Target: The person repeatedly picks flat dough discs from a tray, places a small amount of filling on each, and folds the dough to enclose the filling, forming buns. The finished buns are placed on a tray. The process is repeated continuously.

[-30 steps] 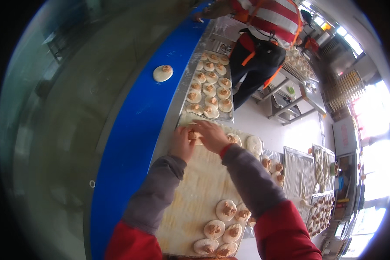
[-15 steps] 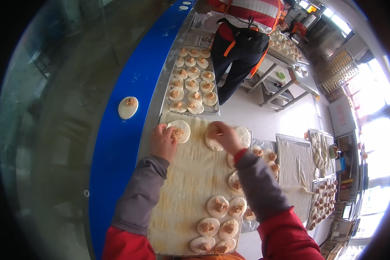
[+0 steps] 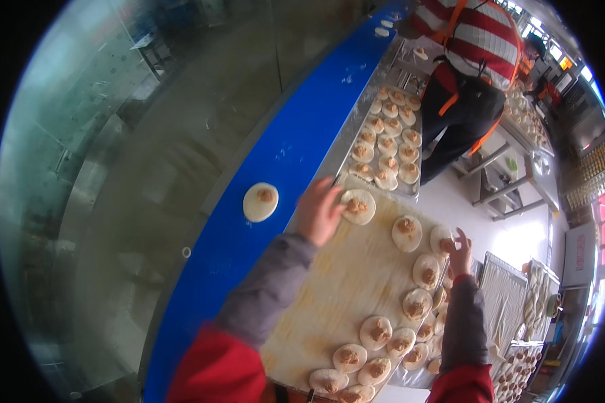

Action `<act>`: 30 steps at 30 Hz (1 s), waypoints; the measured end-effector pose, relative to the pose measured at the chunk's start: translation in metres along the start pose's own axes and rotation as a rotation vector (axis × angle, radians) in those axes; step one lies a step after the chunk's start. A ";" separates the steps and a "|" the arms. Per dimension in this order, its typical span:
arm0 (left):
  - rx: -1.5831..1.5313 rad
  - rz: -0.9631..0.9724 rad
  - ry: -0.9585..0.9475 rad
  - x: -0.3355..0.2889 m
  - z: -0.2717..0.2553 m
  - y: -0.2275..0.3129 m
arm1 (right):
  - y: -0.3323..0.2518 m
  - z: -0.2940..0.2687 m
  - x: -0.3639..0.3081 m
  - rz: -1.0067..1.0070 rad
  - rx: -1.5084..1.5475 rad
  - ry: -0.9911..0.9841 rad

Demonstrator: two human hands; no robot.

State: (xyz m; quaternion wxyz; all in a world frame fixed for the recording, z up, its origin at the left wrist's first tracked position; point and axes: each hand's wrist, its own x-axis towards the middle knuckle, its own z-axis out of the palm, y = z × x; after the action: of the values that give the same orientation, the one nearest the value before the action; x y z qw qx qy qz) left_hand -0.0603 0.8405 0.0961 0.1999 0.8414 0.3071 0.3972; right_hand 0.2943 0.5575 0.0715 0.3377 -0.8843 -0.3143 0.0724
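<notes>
My left hand [image 3: 320,213] has its fingers apart, with the tips at the left edge of a flat dough round [image 3: 360,207] topped with a tan lump of filling. That round lies at the far left corner of a tray [image 3: 329,289] with a stained, pale liner. At the tray's far right, my right hand [image 3: 460,254] has its fingers bent in on the tan filling of another dough round [image 3: 439,235], partly covering it. Between the hands lies a third filled round [image 3: 407,233]. Several more filled rounds [image 3: 417,304] run down the tray's right side.
A blue conveyor belt [image 3: 228,258] on the left carries one filled round [image 3: 260,202]. Ahead, a metal tray of filled rounds [image 3: 386,144] stands beside a person in a striped top [image 3: 480,40]. Cloth-covered and filled trays [image 3: 504,295] stand to the right.
The view has turned, shifting the scene rightward. My right hand has left the middle dough round, whose filling now shows, for the one at the right edge. My left hand's fingers have drawn off the filling.
</notes>
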 end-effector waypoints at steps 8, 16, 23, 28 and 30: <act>0.371 -0.323 -0.103 -0.093 -0.137 -0.101 | -0.129 0.019 -0.053 -0.308 0.275 -0.084; 0.158 -0.860 -0.351 -0.145 -0.223 -0.097 | -0.297 0.157 -0.187 -0.618 0.273 -0.823; 0.011 -0.712 -0.423 -0.211 -0.276 -0.063 | -0.356 0.230 -0.303 -0.573 0.366 -0.684; -0.112 -0.856 -0.296 -0.245 -0.290 -0.049 | -0.368 0.241 -0.337 -0.188 0.298 -0.981; 0.050 -0.771 -0.371 -0.268 -0.297 -0.047 | -0.365 0.242 -0.348 -0.218 0.309 -1.089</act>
State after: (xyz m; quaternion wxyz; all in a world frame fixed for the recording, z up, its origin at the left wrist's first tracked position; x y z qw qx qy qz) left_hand -0.4453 0.7219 0.1024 0.3651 0.7269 0.5675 0.1277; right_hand -0.2487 0.6899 0.0927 0.2578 -0.6226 -0.5178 0.5270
